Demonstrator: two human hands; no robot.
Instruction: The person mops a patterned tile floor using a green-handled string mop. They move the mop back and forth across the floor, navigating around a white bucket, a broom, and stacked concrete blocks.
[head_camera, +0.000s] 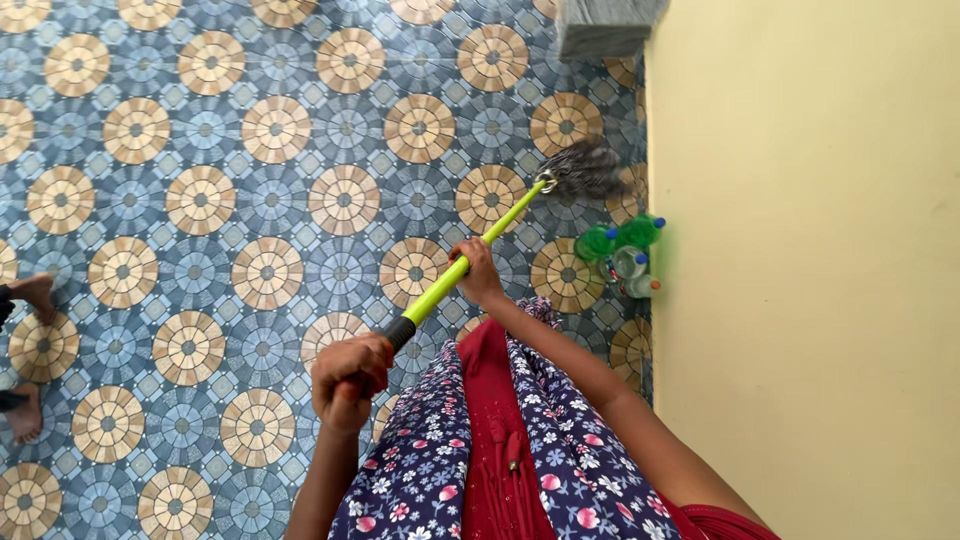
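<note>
Mopping along the wall here, two hands on a lime-green mop (455, 275). The left hand (350, 380) is wrapped tight around the black grip end of the handle, fingers fully curled with no gap. The right hand (478, 272) is closed around the green shaft further down, also a full wrap. The stringy grey mop head (585, 170) sits out past the right hand, on the patterned tile floor (200, 200), close to the yellow wall (800, 250).

Just beside the mop head, on the wall side of the right hand, there's a cluster of plastic bottles (620, 255), green and clear, with blue caps. A grey block-like thing (605, 25) sits further out along the wall; can't tell what it is. Somebody else's bare feet (30, 350) are way off on the left-hand side.

My take on doing this bit well: keep the upper hand as the pivot and steer with the lower one, short strokes, and angle the head into the wall edge without knocking those bottles. Nudging them aside would probably make the corner easier.
</note>
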